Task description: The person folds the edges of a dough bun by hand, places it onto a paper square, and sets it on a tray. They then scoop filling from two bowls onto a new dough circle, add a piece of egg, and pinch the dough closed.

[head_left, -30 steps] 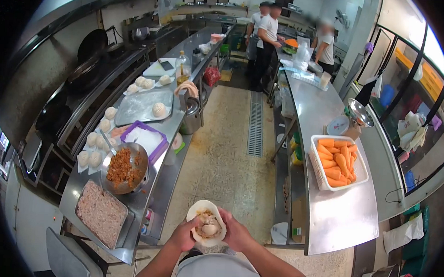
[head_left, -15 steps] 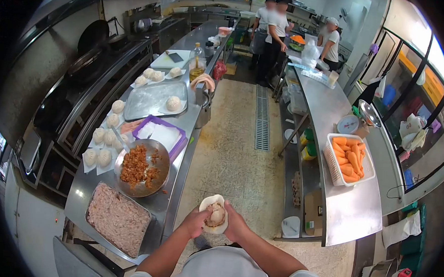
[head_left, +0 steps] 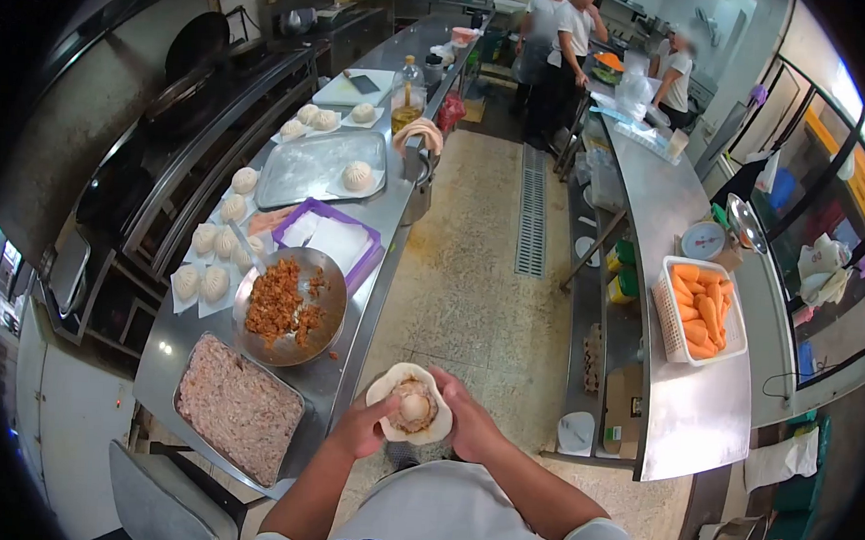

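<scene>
A round white dough wrapper (head_left: 429, 430) is held up in front of my body, over the floor. In its middle sits meat filling with a pale round lump (head_left: 414, 406) on top. My left hand (head_left: 362, 425) grips the wrapper's left side, thumb over the edge toward the filling. The right side is held by my right hand (head_left: 468, 422), fingers curled at the rim and partly hidden behind the dough. To the left on the steel counter are a metal bowl (head_left: 331, 335) with reddish-brown cooked filling (head_left: 275, 302) and a tray of pale minced meat (head_left: 238, 406).
Pleated buns (head_left: 215, 282) on paper squares line the left counter, near a metal tray (head_left: 307, 168), a purple tray (head_left: 367, 267) and an oil bottle (head_left: 408, 95). On the right counter stands a basket (head_left: 676, 324) of carrots. Several co-workers (head_left: 570, 44) stand at the back.
The wrapper has turned in my hands and its rim now looks wider and more open. My view has shifted, so the counters appear farther right.
</scene>
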Available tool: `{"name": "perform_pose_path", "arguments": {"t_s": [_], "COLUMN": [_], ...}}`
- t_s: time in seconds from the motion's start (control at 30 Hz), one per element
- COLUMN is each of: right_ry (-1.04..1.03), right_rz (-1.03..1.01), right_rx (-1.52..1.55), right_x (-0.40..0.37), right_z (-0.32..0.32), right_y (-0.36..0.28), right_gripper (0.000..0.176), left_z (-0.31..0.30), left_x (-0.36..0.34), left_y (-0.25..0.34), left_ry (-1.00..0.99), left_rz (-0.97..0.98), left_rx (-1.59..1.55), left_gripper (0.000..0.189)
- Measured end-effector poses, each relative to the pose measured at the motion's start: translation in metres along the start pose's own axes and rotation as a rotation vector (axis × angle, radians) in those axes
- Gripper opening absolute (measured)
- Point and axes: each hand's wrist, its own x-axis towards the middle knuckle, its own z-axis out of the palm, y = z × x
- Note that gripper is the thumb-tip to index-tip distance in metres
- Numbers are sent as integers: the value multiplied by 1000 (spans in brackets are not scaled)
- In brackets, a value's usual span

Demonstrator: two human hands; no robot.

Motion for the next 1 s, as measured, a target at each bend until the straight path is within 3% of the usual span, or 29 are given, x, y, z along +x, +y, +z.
{"name": "perform_pose_path", "arguments": {"t_s": [0.1, 0.17, 0.2, 0.23, 0.27, 0.33, 0.43, 0.5, 0.63, 0.7, 0.83, 0.93, 1.0], "right_ry": [41, 247, 239, 84, -64, -6, 87, 118, 68, 46, 58, 6, -41], "right_rz": [-2, 218, 219, 106, 1, 19, 84, 133, 143, 136, 145, 82, 19], "right_rx": [-44, -141, -142, -135, -116, -146, -114, -54, -65, -59, -124, -175, -206], "right_x": [1, 5, 6, 6, 2, -16, -16, -12, -7, -12, -6, -22, -29], "right_z": [-5, 8, -1, -16, -28, -27, -35, -46, -70, -77, -77, -64, -59], "right_y": [3, -18, -19, -20, -16, -31, -25, -19, -11, -6, -20, -52, -57], "right_gripper": [61, 71, 71, 71, 72, 69, 64, 61, 52, 48, 51, 54, 56], "left_z": [-14, -12, -9, 5, 19, 33, 31, 25, 24, 20, 27, 48, 70], "left_x": [26, 39, 45, 41, 28, 25, 35, 53, 55, 54, 63, 54, 41], "left_y": [-26, -37, -39, -31, -22, -21, -48, -71, -90, -97, -101, -85, -63], "left_ry": [73, 135, 190, 197, 86, -27, 32, 194, 211, 232, 338, 288, 114], "left_rz": [-65, -57, -50, -44, 6, 63, 113, 48, 48, -2, -7, 90, 254], "left_rx": [149, 200, 245, 244, 96, -47, 163, 343, 322, 67, 131, 81, -36], "left_gripper": [47, 51, 55, 55, 59, 63, 66, 71, 67, 61, 56, 56, 55]}}
